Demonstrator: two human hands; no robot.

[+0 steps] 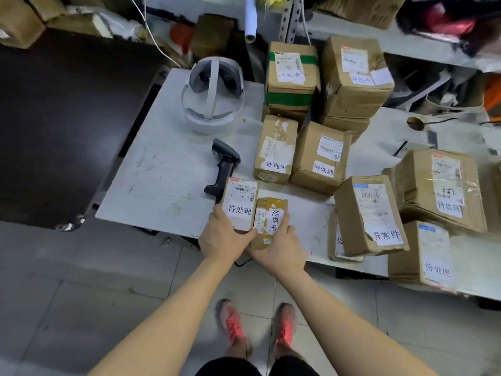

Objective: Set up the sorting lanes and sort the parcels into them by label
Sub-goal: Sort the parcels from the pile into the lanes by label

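At the white table's (162,180) front edge, my left hand (221,237) grips a small brown parcel labelled 待处理 (240,203). Right beside it, my right hand (282,249) grips a smaller parcel with yellow tape labelled 处理中 (271,215). The two parcels touch side by side. Behind them stand a 处理中 parcel (275,150) and a 待处理 parcel (320,158). Farther back sit a green-taped 已完成 parcel (291,67) and a tall brown parcel (355,77). To the right lie a 异常件 parcel (371,215) and two more 待处理 parcels (444,188) (425,256).
A black barcode scanner (223,166) lies just behind the held parcels. A white headset (212,95) rests at the table's back left. A dark mat (62,123) covers the floor left of the table. Cluttered shelves with boxes (379,28) run along the back.
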